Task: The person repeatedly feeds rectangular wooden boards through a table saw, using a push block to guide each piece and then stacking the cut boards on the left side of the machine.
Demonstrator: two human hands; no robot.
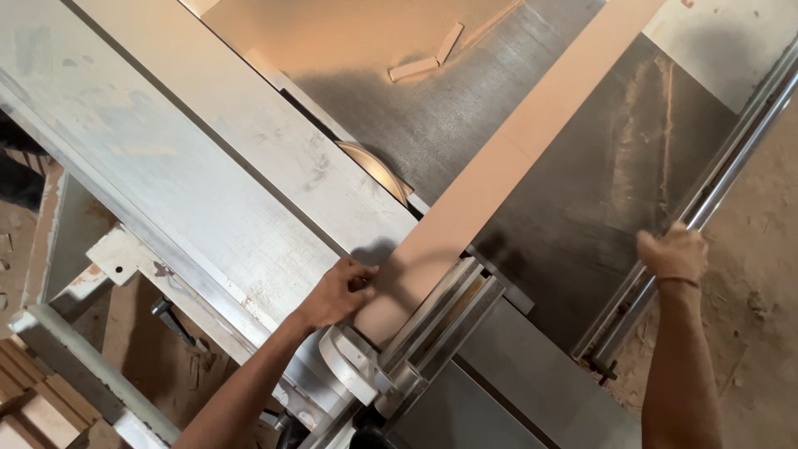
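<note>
A long tan board (507, 158) lies diagonally across the steel top of a table saw (432, 108), against a metal fence (440, 320). My left hand (339, 291) presses on the board's near end, fingers on its left edge. The round saw blade (378, 170) sticks up just left of the board. My right hand (675, 254) grips the metal rail (723, 179) at the table's right edge.
The pale sliding table (216, 166) runs along the left. Two small wood offcuts (428, 58) lie on the far tabletop. Sawdust covers the floor (761, 274) at right. Wooden pieces are stacked at bottom left (25, 399).
</note>
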